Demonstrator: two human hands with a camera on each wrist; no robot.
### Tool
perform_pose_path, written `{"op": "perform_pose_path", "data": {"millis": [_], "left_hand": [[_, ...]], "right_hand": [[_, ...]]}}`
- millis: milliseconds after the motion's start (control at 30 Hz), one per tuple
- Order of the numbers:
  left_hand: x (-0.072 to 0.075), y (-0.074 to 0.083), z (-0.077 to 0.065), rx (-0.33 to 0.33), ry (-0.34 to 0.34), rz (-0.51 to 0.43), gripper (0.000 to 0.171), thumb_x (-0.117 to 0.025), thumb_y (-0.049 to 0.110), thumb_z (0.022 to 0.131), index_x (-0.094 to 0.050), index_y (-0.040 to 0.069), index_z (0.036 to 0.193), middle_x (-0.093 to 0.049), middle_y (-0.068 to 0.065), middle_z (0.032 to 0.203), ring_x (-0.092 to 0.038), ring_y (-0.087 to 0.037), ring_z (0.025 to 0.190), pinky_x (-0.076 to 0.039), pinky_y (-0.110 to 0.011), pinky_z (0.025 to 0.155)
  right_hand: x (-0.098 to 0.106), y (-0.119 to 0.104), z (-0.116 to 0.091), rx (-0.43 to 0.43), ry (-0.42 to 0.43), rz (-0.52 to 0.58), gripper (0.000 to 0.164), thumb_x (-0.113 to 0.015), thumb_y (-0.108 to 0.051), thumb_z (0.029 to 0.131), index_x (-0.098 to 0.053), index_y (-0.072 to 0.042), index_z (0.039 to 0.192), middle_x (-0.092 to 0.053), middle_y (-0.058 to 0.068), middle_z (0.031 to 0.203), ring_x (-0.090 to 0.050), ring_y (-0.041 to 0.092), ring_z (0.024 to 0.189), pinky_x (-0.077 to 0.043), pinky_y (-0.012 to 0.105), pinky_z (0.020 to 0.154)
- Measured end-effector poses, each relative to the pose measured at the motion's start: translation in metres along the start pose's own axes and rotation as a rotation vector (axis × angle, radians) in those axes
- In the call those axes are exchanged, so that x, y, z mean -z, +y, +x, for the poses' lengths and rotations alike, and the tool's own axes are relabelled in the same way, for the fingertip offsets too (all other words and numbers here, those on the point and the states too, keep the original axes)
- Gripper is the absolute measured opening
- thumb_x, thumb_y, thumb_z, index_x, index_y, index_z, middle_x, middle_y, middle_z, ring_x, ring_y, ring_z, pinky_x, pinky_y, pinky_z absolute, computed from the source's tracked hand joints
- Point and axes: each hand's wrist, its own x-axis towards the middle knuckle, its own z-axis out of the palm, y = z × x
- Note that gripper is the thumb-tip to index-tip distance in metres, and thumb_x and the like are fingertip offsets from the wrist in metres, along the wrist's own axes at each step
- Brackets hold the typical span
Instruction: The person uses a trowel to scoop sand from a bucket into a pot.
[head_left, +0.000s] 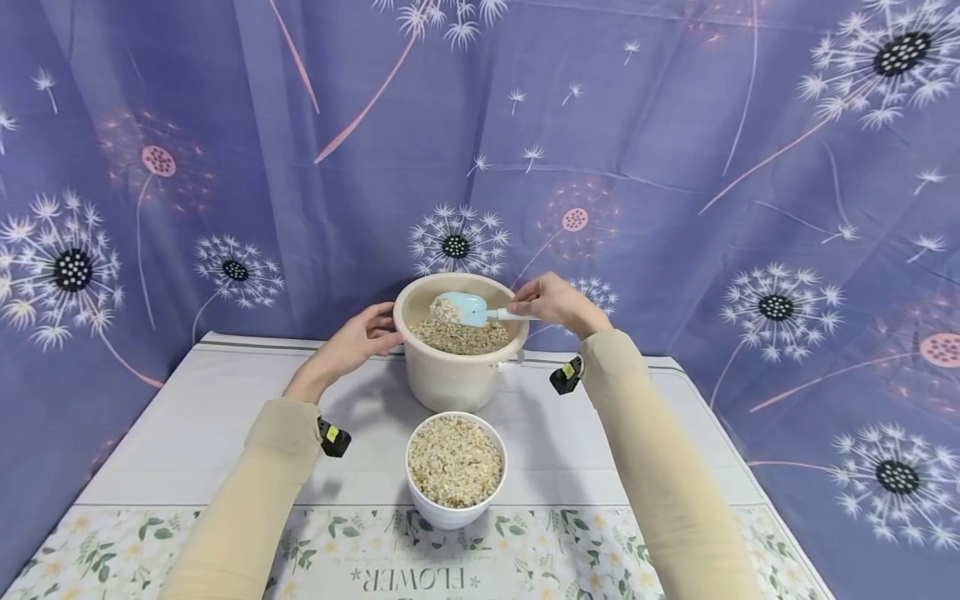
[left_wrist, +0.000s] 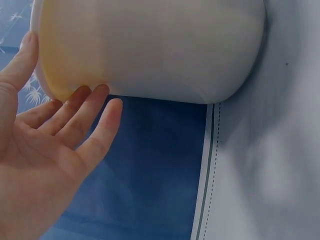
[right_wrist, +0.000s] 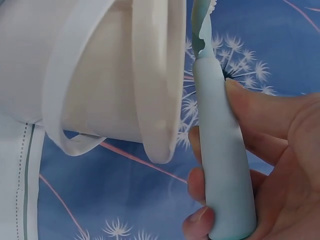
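A cream bucket (head_left: 450, 387) stands at the back of the table, partly filled with mixed grain (head_left: 468, 340). My right hand (head_left: 553, 302) grips the handle of a light blue scoop (head_left: 474, 310), fingers wrapped round it in the right wrist view (right_wrist: 225, 150). The scoop is over the bucket's mouth with pale grain in its blade. At the bucket's left rim, my left hand (head_left: 354, 340) touches the outside with straight, spread fingers (left_wrist: 75, 117). In front of the bucket sits a white bowl (head_left: 448, 518) heaped with similar grain (head_left: 455, 461).
The bucket's white carrying handle (right_wrist: 60, 100) hangs down its side. A white tablecloth (head_left: 247, 400) with a floral front band (head_left: 135, 542) covers the table. Behind and beside it hangs a purple dandelion-print curtain (head_left: 337, 208).
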Motion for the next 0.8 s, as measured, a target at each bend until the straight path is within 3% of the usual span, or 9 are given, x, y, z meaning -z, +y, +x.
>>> {"op": "perform_pose_path", "data": {"millis": [233, 367, 600, 800], "left_hand": [[-0.005, -0.002, -0.003, 0.028, 0.023, 0.005, 0.077, -0.064, 0.025, 0.097, -0.017, 0.004, 0.156, -0.040, -0.027, 0.146, -0.047, -0.038, 0.127, -0.051, -0.046, 0.094], [-0.005, -0.004, -0.011, 0.020, 0.047, -0.004, 0.076, -0.063, 0.031, 0.097, -0.020, 0.004, 0.155, -0.042, -0.026, 0.144, -0.049, -0.038, 0.126, -0.052, -0.044, 0.093], [-0.001, -0.011, -0.047, -0.007, 0.032, 0.072, 0.064, -0.058, 0.029, 0.100, -0.030, 0.003, 0.151, -0.047, -0.026, 0.140, -0.052, -0.038, 0.121, -0.053, -0.038, 0.089], [-0.008, -0.008, -0.078, -0.077, -0.063, 0.146, 0.058, -0.060, 0.022, 0.099, -0.037, -0.001, 0.148, -0.052, -0.023, 0.134, -0.054, -0.038, 0.120, -0.051, -0.040, 0.092]], "right_hand": [[0.002, 0.004, -0.016, 0.042, 0.010, -0.064, 0.026, -0.069, -0.022, 0.093, -0.072, -0.005, 0.111, -0.072, 0.008, 0.098, -0.064, 0.025, 0.094, -0.050, 0.043, 0.091], [0.002, 0.006, -0.032, 0.074, 0.025, -0.079, 0.021, -0.069, -0.021, 0.093, -0.074, -0.005, 0.106, -0.071, 0.007, 0.090, -0.061, 0.021, 0.084, -0.049, 0.041, 0.085], [-0.002, 0.009, -0.065, 0.159, 0.055, -0.129, 0.013, -0.069, -0.021, 0.093, -0.077, -0.011, 0.097, -0.069, 0.002, 0.085, -0.057, 0.019, 0.075, -0.048, 0.033, 0.068], [-0.014, 0.019, -0.095, 0.207, 0.117, -0.181, 0.012, -0.071, -0.022, 0.091, -0.077, -0.013, 0.096, -0.072, -0.001, 0.089, -0.063, 0.016, 0.080, -0.053, 0.037, 0.075]]}}
